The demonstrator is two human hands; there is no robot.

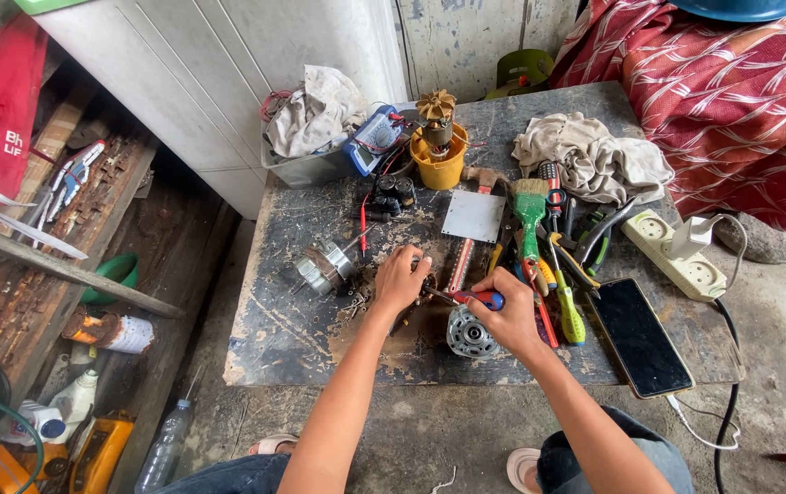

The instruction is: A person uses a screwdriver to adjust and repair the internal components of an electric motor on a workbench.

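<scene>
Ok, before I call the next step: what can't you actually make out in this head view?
- Part under the left hand: the hand itself covers it.
- Screwdriver tip in the right hand: hidden between the two hands.
- Round metal motor housing: right wrist overlaps one side.
- Multimeter display: too small to read.
- Blue object at top right: cut off by the frame edge.
</scene>
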